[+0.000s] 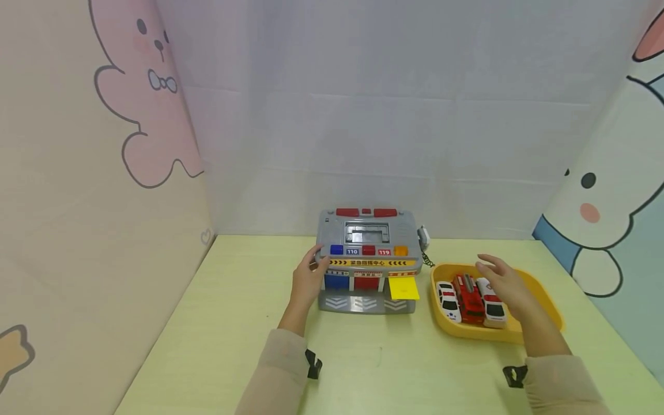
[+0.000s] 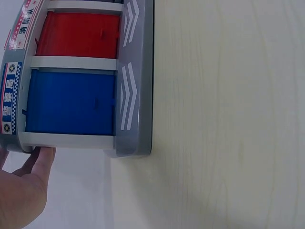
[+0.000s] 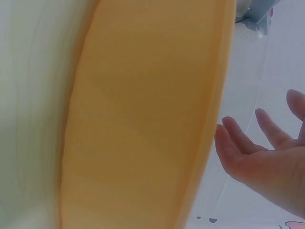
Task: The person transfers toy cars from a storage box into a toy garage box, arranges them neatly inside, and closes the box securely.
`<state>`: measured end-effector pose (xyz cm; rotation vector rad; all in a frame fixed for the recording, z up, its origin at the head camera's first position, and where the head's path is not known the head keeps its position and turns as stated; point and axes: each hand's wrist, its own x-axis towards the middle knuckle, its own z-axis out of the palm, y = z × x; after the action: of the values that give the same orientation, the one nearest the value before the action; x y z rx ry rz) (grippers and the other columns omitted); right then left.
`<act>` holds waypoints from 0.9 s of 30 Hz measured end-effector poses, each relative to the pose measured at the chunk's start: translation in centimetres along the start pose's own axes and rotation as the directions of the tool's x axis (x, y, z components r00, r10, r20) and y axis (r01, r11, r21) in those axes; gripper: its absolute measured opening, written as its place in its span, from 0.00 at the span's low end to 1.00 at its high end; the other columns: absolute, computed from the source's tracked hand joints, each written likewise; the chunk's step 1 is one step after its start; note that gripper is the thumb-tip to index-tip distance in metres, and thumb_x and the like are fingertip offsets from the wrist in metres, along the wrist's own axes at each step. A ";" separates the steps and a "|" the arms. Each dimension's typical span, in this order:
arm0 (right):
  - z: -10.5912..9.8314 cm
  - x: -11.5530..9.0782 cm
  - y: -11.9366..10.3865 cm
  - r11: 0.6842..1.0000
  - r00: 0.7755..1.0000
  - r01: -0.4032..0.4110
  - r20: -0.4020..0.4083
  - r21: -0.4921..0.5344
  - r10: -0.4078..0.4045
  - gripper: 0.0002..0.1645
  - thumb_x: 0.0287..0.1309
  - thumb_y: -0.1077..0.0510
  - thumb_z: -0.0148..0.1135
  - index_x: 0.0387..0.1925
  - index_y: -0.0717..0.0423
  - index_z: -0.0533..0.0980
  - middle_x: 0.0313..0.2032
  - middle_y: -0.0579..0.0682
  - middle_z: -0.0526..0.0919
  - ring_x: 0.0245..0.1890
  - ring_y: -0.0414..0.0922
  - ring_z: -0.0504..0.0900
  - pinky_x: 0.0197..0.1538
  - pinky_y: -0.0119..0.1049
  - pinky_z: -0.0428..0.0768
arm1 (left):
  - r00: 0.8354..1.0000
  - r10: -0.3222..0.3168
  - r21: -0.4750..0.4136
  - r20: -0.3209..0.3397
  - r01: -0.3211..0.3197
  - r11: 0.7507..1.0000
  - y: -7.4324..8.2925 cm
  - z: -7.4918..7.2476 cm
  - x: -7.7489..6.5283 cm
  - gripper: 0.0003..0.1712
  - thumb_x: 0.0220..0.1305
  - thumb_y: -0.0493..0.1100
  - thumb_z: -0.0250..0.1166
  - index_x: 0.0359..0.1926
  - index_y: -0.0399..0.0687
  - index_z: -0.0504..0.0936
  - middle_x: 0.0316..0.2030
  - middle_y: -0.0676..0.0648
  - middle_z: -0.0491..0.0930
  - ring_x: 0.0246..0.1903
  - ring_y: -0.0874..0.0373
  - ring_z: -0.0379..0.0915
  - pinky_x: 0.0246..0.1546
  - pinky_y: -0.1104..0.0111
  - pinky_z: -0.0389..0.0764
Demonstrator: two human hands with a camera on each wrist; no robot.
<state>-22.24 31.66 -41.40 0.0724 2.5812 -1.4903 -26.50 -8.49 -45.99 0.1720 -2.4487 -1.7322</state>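
A grey toy emergency station [image 1: 366, 253] stands at the back of the table, with a blue door [image 2: 71, 102], a red door [image 2: 78, 36] and a raised yellow door [image 1: 403, 287]. My left hand [image 1: 306, 279] rests at its left side, fingertips against the edge. Over the yellow tray [image 1: 451, 328] hovers my right hand [image 1: 508, 288], its fingers spread loosely and nothing held. Inside the tray lie a white police car [image 1: 448, 301], a red fire truck [image 1: 470, 302] and a white-and-red ambulance [image 1: 494, 311], partly beneath that hand.
A small grey handset [image 1: 424, 237] on a coiled cord hangs at the station's right side. The light wooden table [image 1: 363, 369] meets a white cloth backdrop [image 1: 363, 132] behind and cartoon-printed panels at both sides.
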 end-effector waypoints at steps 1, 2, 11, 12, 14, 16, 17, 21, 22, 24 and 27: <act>0.0 0.0 0.1 1.000 1.000 -0.005 -0.001 -0.010 0.005 0.45 0.74 0.37 0.37 0.74 0.66 0.44 0.68 0.79 0.47 0.64 0.75 0.52 0.61 0.70 0.55 | 1.000 -0.001 -0.001 0.001 0.001 1.000 0.0 0.0 0.0 0.26 0.71 0.53 0.58 0.68 0.59 0.70 0.58 0.41 0.75 0.57 0.45 0.71 0.54 0.50 0.74; -0.1 -0.1 0.2 1.000 1.000 -0.010 -0.002 -0.016 0.010 0.45 0.74 0.37 0.37 0.73 0.67 0.44 0.68 0.79 0.47 0.64 0.76 0.52 0.61 0.71 0.55 | 1.000 -0.002 -0.002 0.001 0.002 1.000 0.0 0.0 0.0 0.26 0.71 0.53 0.58 0.68 0.59 0.70 0.58 0.41 0.75 0.57 0.45 0.71 0.55 0.49 0.74; -0.7 -0.1 2.0 0.998 1.000 -0.018 0.015 -0.061 0.019 0.41 0.76 0.43 0.38 0.71 0.72 0.45 0.66 0.81 0.49 0.62 0.75 0.56 0.61 0.68 0.60 | 1.000 0.014 -0.001 0.007 -0.014 1.000 -0.1 0.1 0.1 0.26 0.71 0.52 0.59 0.68 0.59 0.70 0.58 0.41 0.75 0.57 0.45 0.71 0.55 0.50 0.74; -0.8 -0.1 2.2 0.997 1.000 -0.017 0.018 -0.070 0.018 0.41 0.76 0.43 0.38 0.71 0.72 0.45 0.65 0.81 0.50 0.62 0.75 0.57 0.61 0.68 0.61 | 1.000 0.015 -0.001 0.006 -0.015 1.000 -0.1 0.1 0.1 0.26 0.71 0.52 0.59 0.68 0.59 0.70 0.58 0.41 0.75 0.57 0.45 0.72 0.55 0.50 0.74; -0.9 0.0 2.6 0.997 1.000 -0.014 0.026 -0.082 0.016 0.40 0.76 0.45 0.39 0.71 0.74 0.46 0.65 0.82 0.50 0.62 0.75 0.57 0.60 0.68 0.61 | 1.000 0.014 -0.001 0.004 -0.014 1.000 -0.2 0.1 0.2 0.26 0.70 0.52 0.59 0.67 0.59 0.71 0.58 0.41 0.76 0.57 0.45 0.72 0.55 0.50 0.74; -1.1 0.0 3.0 0.996 0.999 -0.006 0.034 -0.093 0.010 0.39 0.76 0.47 0.41 0.70 0.75 0.46 0.64 0.83 0.50 0.62 0.76 0.55 0.60 0.69 0.60 | 1.000 0.013 0.000 0.003 -0.013 1.000 -0.2 0.1 0.2 0.26 0.70 0.52 0.59 0.67 0.59 0.71 0.58 0.41 0.75 0.57 0.45 0.71 0.55 0.50 0.74; -1.2 0.1 3.1 0.996 0.999 -0.005 0.043 -0.093 0.009 0.39 0.76 0.49 0.41 0.70 0.76 0.45 0.64 0.83 0.49 0.62 0.77 0.54 0.60 0.70 0.59 | 1.000 0.012 -0.001 0.004 -0.012 1.000 -0.2 0.1 0.2 0.26 0.70 0.52 0.59 0.67 0.59 0.71 0.58 0.41 0.75 0.57 0.45 0.71 0.55 0.50 0.74; -1.6 0.1 3.7 0.994 0.998 -0.004 0.068 -0.108 0.011 0.39 0.74 0.53 0.46 0.69 0.77 0.44 0.63 0.84 0.48 0.61 0.78 0.53 0.59 0.71 0.59 | 1.000 0.009 -0.001 0.005 -0.009 1.000 -0.2 0.0 0.1 0.26 0.70 0.52 0.59 0.67 0.58 0.71 0.58 0.41 0.75 0.57 0.45 0.71 0.55 0.49 0.74; -1.7 0.2 3.9 0.994 0.997 -0.005 0.073 -0.110 0.013 0.39 0.73 0.55 0.48 0.69 0.77 0.44 0.63 0.84 0.48 0.61 0.78 0.53 0.59 0.71 0.59 | 1.000 0.010 -0.002 0.005 -0.010 1.000 -0.2 0.0 0.1 0.26 0.71 0.52 0.59 0.68 0.58 0.70 0.58 0.41 0.76 0.57 0.45 0.71 0.55 0.49 0.74; -1.8 0.4 4.2 0.993 0.996 -0.012 0.081 -0.118 0.021 0.40 0.71 0.58 0.51 0.69 0.77 0.44 0.63 0.84 0.48 0.61 0.78 0.54 0.59 0.71 0.59 | 1.000 0.011 0.000 0.006 -0.011 1.000 -0.2 0.0 0.1 0.26 0.71 0.52 0.59 0.68 0.58 0.70 0.58 0.41 0.76 0.57 0.45 0.72 0.55 0.49 0.74; -2.0 0.7 4.9 0.994 0.995 -0.015 0.098 -0.113 0.026 0.42 0.66 0.65 0.54 0.69 0.78 0.43 0.63 0.84 0.48 0.60 0.77 0.57 0.59 0.69 0.61 | 1.000 0.012 0.000 0.007 -0.012 1.000 -0.2 0.1 0.2 0.26 0.71 0.52 0.59 0.68 0.58 0.70 0.58 0.41 0.76 0.57 0.45 0.72 0.55 0.50 0.73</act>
<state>-22.59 35.80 -44.73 0.0111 2.5703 -1.3048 -26.69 -8.53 -46.19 0.1516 -2.4495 -1.7307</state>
